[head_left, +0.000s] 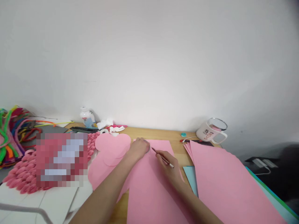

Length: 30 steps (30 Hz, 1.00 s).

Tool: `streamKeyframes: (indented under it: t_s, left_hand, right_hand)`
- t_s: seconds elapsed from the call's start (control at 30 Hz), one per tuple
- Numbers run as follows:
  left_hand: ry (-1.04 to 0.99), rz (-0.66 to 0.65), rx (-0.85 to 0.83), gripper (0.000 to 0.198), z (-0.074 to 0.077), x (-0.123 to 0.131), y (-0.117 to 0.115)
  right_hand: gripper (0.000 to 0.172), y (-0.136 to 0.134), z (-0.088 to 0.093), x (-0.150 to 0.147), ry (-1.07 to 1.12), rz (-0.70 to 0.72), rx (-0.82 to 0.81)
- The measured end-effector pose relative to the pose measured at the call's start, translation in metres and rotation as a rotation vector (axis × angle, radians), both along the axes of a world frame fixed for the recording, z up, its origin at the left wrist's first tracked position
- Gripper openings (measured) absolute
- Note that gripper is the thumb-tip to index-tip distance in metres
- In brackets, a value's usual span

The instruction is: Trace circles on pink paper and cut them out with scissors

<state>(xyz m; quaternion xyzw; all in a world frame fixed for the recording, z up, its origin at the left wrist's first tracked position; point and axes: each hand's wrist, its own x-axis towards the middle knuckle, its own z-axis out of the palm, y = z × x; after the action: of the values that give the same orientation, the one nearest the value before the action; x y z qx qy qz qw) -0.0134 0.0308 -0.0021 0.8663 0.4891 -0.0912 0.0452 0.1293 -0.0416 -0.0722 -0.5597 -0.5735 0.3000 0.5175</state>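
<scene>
Backing wooden desk [154, 133]: white wall [149, 65] | right fingers [161, 153] gripping pencil [167, 161] | left fingers [141, 141]: can't tell

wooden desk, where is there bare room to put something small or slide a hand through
Bare desk runs along the wall between the crumpled white paper and the teal disc, above the middle pink sheet. Another strip lies between that sheet and the fanned pink stack. The left side is crowded: pink circles, braided pink material, fuzzy coloured stems.
</scene>
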Motion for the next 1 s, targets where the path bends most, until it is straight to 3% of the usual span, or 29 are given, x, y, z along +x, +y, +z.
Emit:
streamKeyframes:
  t_s: [0.07, 0.27, 0.63, 1.0]
  left_hand:
    - [0.035, 0.004, -0.024, 0.022, 0.002, 0.001, 0.003]
    - [0.093, -0.016, -0.068, 0.028, 0.010, 0.003, 0.010]
    - [0.124, -0.067, -0.061, 0.030, 0.008, 0.005, 0.015]
    - [0.149, -0.071, -0.074, 0.031, 0.009, 0.006, 0.018]
  right_hand:
    - [0.022, -0.002, 0.001, -0.001, -0.089, 0.034, 0.040]
    - [0.020, -0.003, 0.001, -0.004, -0.238, 0.023, 0.055]
    - [0.020, -0.016, -0.001, -0.020, -0.505, 0.078, 0.231]
    - [0.023, -0.014, -0.001, -0.054, -0.538, 0.181, 0.313]
